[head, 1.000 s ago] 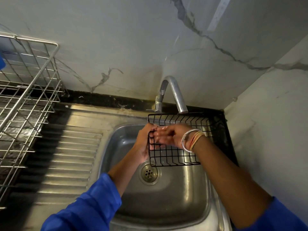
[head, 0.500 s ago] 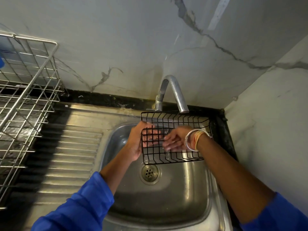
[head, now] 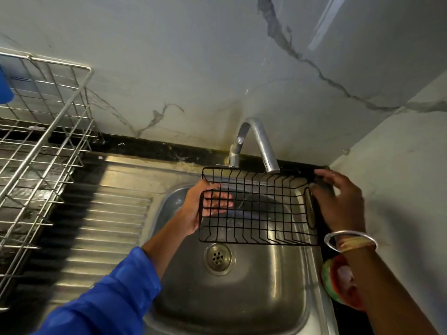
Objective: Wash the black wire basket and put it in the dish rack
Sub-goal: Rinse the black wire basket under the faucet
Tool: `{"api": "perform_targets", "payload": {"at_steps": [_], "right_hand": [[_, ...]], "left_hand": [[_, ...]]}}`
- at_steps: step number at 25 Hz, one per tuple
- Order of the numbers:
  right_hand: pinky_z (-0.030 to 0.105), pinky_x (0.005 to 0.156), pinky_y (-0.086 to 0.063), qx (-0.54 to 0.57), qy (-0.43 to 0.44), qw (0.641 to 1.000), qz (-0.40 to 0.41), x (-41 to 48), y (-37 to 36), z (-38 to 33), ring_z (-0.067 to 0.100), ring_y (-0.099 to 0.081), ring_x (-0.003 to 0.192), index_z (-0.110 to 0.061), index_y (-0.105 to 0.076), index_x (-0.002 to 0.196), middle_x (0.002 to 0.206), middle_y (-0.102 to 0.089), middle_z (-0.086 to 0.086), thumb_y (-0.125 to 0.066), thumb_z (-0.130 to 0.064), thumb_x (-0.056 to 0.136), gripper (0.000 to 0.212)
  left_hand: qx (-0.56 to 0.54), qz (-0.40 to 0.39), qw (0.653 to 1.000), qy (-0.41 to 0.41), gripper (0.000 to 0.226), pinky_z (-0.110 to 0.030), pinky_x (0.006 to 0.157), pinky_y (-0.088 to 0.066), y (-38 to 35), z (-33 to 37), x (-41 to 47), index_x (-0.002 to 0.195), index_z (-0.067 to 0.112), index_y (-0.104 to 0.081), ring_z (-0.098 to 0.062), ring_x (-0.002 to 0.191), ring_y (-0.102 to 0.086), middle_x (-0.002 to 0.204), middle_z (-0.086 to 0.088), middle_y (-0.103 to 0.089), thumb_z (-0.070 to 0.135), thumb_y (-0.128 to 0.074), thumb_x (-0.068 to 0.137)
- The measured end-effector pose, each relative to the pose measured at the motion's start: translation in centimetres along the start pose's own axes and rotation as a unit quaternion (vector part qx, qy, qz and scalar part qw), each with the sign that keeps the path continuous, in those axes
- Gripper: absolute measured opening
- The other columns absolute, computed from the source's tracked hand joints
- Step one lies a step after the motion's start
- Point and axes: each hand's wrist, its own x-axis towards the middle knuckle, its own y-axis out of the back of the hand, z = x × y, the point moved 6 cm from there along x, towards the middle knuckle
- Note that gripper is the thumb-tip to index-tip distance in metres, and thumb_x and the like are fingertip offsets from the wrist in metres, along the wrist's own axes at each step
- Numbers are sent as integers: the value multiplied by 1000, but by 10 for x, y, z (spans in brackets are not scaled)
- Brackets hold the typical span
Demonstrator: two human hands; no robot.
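Both ends of black wire basket (head: 257, 209) in grip: left hand (head: 195, 209) behind wires, right hand (head: 338, 204) (blurred).

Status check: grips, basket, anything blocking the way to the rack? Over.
Left grip holds basket left end, right grip the right end. Basket over sink, under tap. Only drainboard between it and rack.

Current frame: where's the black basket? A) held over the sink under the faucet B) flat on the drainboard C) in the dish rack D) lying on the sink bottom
A: the left hand and right hand hold the basket by its ends above the sink, below the faucet; the dish rack stands apart at left.
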Motion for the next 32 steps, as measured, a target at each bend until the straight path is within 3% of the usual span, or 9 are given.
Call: {"api": "perform_targets", "payload": {"at_steps": [3,6,8,11,13,19,26,29,32], "right_hand": [[51,76,-55,197,-245,932,-178,-12,-19,49,29,-60,104,-51,-40,134,128,-55,1,-83,-21,63,88],[49,84,-50,226,-374,883,-173,-21,-16,66,28,-66,93,-27,-46,139,110,-68,7,-66,-26,79,63],[34,75,-51,187,-378,889,-177,-29,-10,67,30,-68,92,-25,-54,132,107,-70,9,-57,-19,85,47],[51,84,-50,235,-399,878,-125,-39,0,70,36,-67,84,-34,-54,126,94,-67,12,-53,-13,84,47],[51,78,-51,238,-383,891,-61,-44,8,63,34,-66,78,-37,-52,125,90,-64,12,-54,-12,83,49],[37,64,-49,267,-270,924,44,-83,-1,31,28,-57,88,-48,-47,127,115,-61,10,-63,-19,71,65],[53,88,-52,230,-269,913,203,-92,27,21,21,-65,94,-52,-54,106,105,-66,-3,-70,-17,71,52],[53,91,-51,197,-257,931,167,-95,26,17,19,-63,99,-52,-51,113,107,-65,-9,-67,-18,77,52],[53,94,-49,152,-228,956,104,-100,21,14,25,-61,110,-49,-46,129,121,-64,-5,-62,-29,74,61]], "left_hand": [[3,-20,999,30,47,-43,95,-56,-9,-1,10,133,2,-57,-39,108,-71,114,-23,-74,27,-31,103],[12,-67,997,41,47,-51,102,-52,-27,-5,18,136,1,-54,-40,108,-71,115,-24,-73,24,-33,101],[21,-90,995,45,46,-53,101,-51,-35,-2,23,133,1,-57,-38,106,-71,114,-22,-74,27,-37,102],[86,-78,992,53,46,-45,88,-59,-47,10,32,120,8,-67,-34,100,-73,113,-18,-75,47,-58,97],[169,-6,986,5,31,-33,66,-60,-49,17,41,107,7,-70,-29,86,-74,109,-21,-75,31,-75,89],[427,175,880,-109,34,-25,50,-48,-53,42,56,86,12,-69,-14,66,-68,77,1,-70,33,-92,72],[284,39,956,-57,4,-49,79,-63,-57,-31,46,95,18,-68,-24,79,-77,93,-9,-77,15,-71,94],[352,21,934,-60,13,-41,82,-63,-51,-36,53,93,16,-69,-21,87,-76,95,-8,-76,14,-79,86],[342,15,935,-95,10,-32,64,-58,-62,0,60,89,7,-63,-26,81,-74,93,-13,-72,-2,-68,92]]}}
